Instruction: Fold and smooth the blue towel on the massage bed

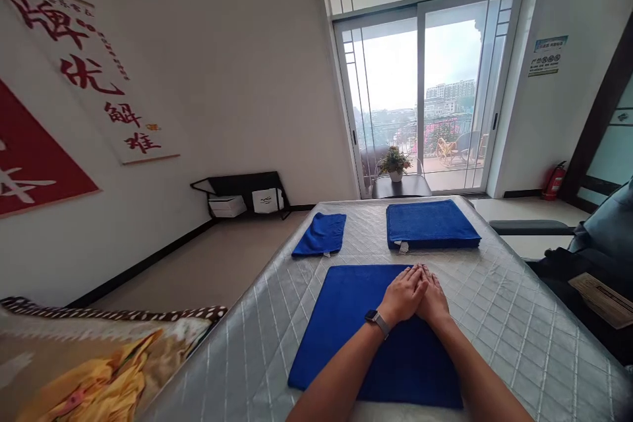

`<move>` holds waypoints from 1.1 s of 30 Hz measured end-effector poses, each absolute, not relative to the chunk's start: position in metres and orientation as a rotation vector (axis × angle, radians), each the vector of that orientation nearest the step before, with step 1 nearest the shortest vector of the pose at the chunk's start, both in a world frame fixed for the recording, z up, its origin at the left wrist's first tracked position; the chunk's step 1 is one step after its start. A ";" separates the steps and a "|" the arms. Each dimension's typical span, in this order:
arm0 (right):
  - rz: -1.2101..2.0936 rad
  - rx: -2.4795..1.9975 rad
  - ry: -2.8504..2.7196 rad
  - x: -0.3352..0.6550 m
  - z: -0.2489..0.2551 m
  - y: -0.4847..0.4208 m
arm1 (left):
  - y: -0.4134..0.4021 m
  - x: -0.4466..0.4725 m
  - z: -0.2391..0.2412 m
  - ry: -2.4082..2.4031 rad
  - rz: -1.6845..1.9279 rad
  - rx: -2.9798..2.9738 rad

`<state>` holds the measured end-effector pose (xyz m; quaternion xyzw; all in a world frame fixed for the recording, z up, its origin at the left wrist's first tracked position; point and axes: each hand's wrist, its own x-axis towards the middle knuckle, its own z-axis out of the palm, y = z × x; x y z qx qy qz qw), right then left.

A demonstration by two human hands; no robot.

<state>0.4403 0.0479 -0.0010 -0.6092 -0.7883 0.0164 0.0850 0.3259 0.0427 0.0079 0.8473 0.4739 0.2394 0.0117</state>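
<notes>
A blue towel (346, 323) lies spread flat in front of me. Near its far right corner my left hand (403, 295) rests on it, palm down, fingers stretched out together, a watch (377, 323) on the wrist. Right beside it is my right hand (434, 297), also flat with extended fingers, and the two hands touch around the thumbs. Neither hand grips the cloth; the towel's corner under them is hidden. Beyond it on the right sits a neat stack of blue towels (430, 221) with a white tag. A smaller, rumpled blue cloth (321, 235) lies at the far left.
All the towels lie on a table with a silver quilted cover (494, 297). A potted plant (394, 161) stands on a chair (401, 187) past the far edge. To the left is a bed with yellow cloth (103, 379); an armrest (531, 227) is at right.
</notes>
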 end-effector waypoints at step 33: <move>0.155 -1.917 -2.297 0.434 0.006 0.055 | -0.008 0.130 0.001 2.173 0.378 2.290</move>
